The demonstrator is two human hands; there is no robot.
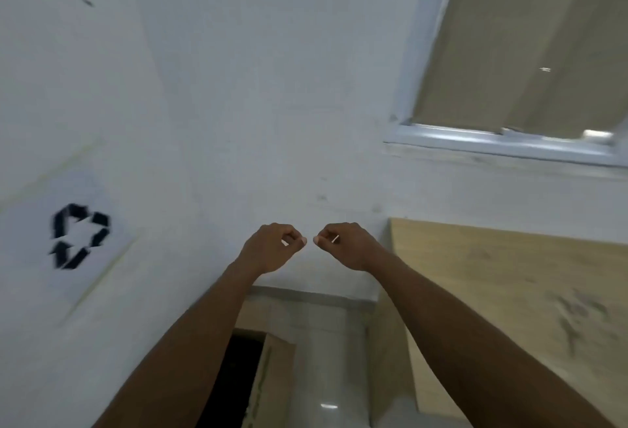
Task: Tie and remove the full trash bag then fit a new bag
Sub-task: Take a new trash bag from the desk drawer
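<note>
Left hand (272, 248) and right hand (347, 246) curled, each pinching a white sliver (335, 239), thumbs nearly meeting; best pull apart evenly.

White painted walls (258, 88) meet in a corner, scuffed here and there. On the left wall a pale sheet (91, 186) carries a black recycling mark (80, 235) — all of it blurred. Upper right is a window (530, 47) in a pale frame (492, 144), its pane a flat beige, with a glint along the lower rail. Below it stands a light wood-grain panel (509, 291), smudged dark in places. Down low, a glossy pale floor (326, 376) catches one small highlight — a skirting strip (306, 295) runs at the wall's foot, and a dark opening (241, 376) sits beside a wooden edge.
</note>
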